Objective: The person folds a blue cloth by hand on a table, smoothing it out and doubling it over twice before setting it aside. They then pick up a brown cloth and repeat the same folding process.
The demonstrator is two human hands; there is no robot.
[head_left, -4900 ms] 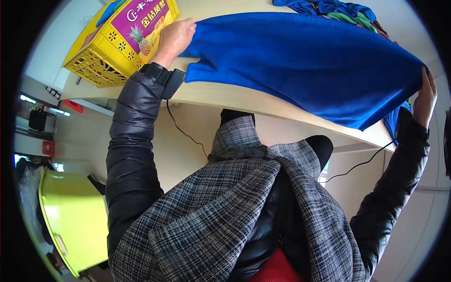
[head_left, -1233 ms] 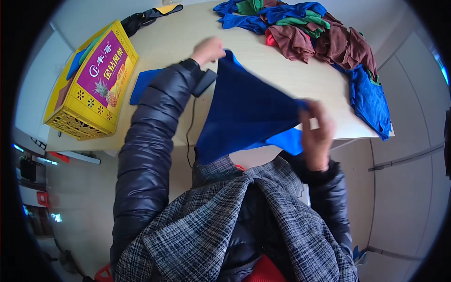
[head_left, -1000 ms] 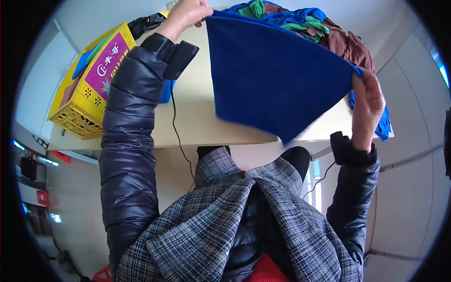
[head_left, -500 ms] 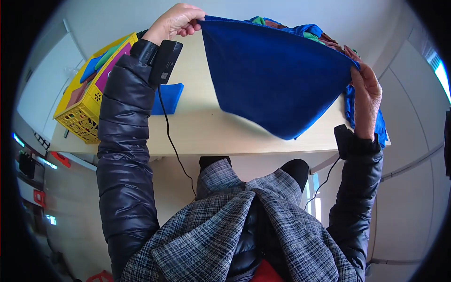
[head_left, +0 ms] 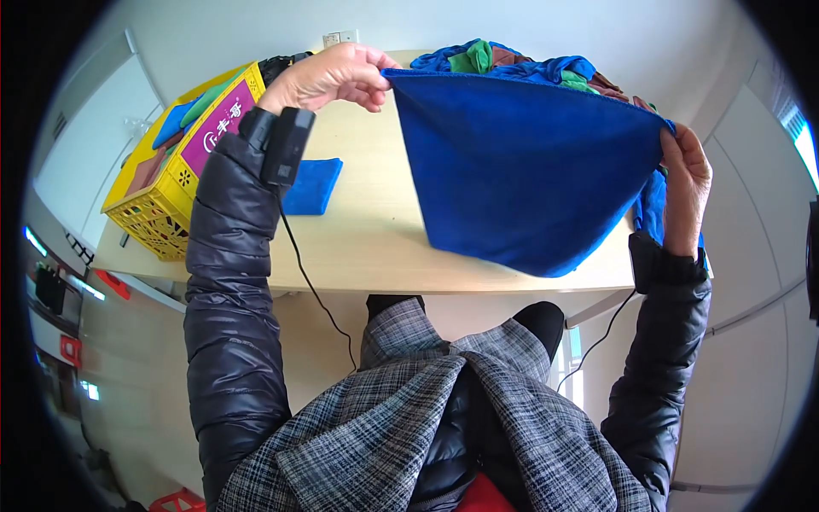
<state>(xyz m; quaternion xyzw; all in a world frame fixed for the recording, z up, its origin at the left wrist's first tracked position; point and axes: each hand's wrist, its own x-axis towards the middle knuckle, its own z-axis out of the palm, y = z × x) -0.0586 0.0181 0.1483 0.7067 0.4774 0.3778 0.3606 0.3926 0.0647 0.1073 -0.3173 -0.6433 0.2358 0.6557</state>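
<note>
A blue cloth (head_left: 529,171) hangs spread out between my two hands above the table. My left hand (head_left: 337,78) pinches its upper left corner between thumb and fingers. At the upper right corner, my right hand (head_left: 687,171) is closed on the cloth's edge. The lower edge of the cloth droops close to the table's front; I cannot tell whether it touches. A folded blue cloth (head_left: 312,188) lies flat on the table beside my left forearm.
Behind the held cloth, a heap of crumpled blue, green and brown cloths (head_left: 478,58) lies on the pale wooden table (head_left: 358,256). More blue cloth lies by my right wrist. A yellow crate (head_left: 153,226) with cloths stands at the left. A cable (head_left: 305,277) hangs from my left wrist device.
Both hands have come lower in view and shifted slightly right, carrying the stretched blue cloth with them. More of the heap behind now shows.
</note>
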